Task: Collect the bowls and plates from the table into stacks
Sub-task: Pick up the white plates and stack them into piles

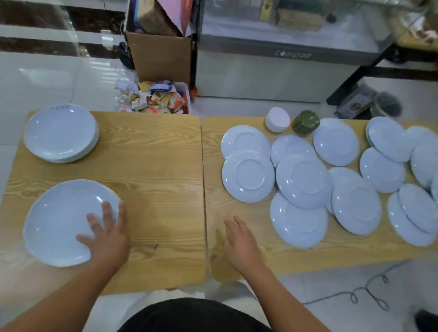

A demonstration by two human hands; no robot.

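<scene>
A person stands at two light wooden tables pushed edge to edge, both arms reaching forward from the bottom of the frame. The left hand (104, 237) lies flat with its fingers straight and spread on the right side of a white plate (57, 222), pressing on it without curling round it. That plate sits at the lower left of the frame, on the near corner of the left table (159, 160). Above it, in the left middle of the frame, a stack of white plates (60, 133) stands near that table's far corner, well apart from the single plate.

The right hand (240, 241) is at the bottom centre, just past the seam between the tables, over the near edge of the right table (338, 247). Its fingers are loosely extended and it holds nothing (whether the palm touches the wood cannot be told).

Across the right half of the frame a spread of loose white plates (303, 180) covers most of the right table, many overlapping and several lying upside down with their foot rings showing. At that table's far edge, a small stack of white bowls (277, 119) stands just beside a stack of green bowls (305, 122).

Beyond the tables, at the top of the frame, are a cardboard box (164, 56), a bin of wrappers (157, 98) and a glass display case (285, 51). A cable (369, 290) curls on the tiled floor at the lower right.
</scene>
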